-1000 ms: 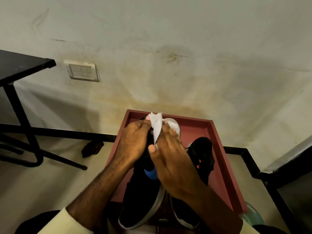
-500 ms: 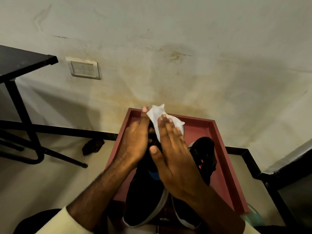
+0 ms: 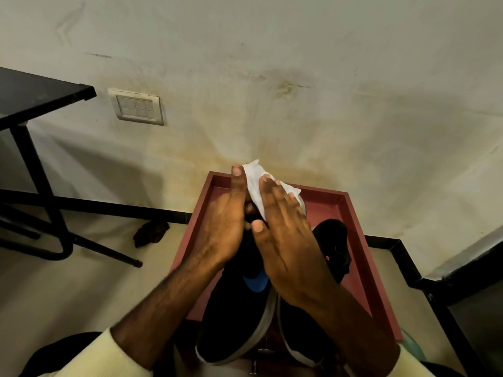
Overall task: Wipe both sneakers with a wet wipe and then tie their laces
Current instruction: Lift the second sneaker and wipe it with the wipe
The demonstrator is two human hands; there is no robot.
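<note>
Two black sneakers lie in a red tray (image 3: 357,227) against the wall. The left sneaker (image 3: 231,311) has a blue logo and a pale sole, and its toe is raised between my hands. My left hand (image 3: 226,227) lies flat against its left side, fingers straight. With straight fingers, my right hand (image 3: 288,240) presses a white wet wipe (image 3: 254,180) onto the toe, and the wipe sticks out past the fingertips. The right sneaker (image 3: 333,240) lies beside it, partly hidden by my right hand. No laces show.
A black table (image 3: 40,96) with metal legs stands at the left. On the wall is a white switch plate (image 3: 138,107). A dark crumpled object (image 3: 151,232) lies on the floor by the black skirting. A black ledge (image 3: 446,292) borders the right.
Both hands have slid forward along the left sneaker toward its toe, carrying the wipe with them. My left hand's fingers went from curled round the sneaker to straight.
</note>
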